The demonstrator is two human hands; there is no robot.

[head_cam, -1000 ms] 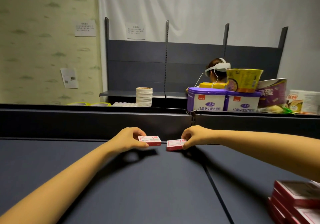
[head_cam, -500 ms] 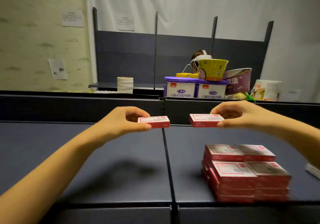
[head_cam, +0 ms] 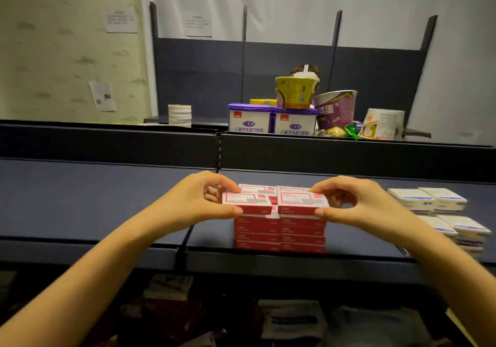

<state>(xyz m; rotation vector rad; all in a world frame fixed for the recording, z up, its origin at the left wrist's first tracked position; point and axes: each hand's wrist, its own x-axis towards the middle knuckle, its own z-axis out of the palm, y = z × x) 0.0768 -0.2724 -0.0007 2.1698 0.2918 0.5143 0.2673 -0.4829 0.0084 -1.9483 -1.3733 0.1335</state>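
Red left box (head_cam: 247, 201) pinched by left hand (head_cam: 194, 204); right hand (head_cam: 362, 207) pinches right box (head_cam: 300, 200).

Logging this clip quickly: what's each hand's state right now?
Left hand: holds the left red box, at the stack top.
Right hand: holds the right red box.

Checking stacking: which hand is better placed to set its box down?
Probably right. The right hand holds its flat red-and-white carton squarely over the stack of red cartons; the left hand holds its matching carton overhanging the stack's left edge.
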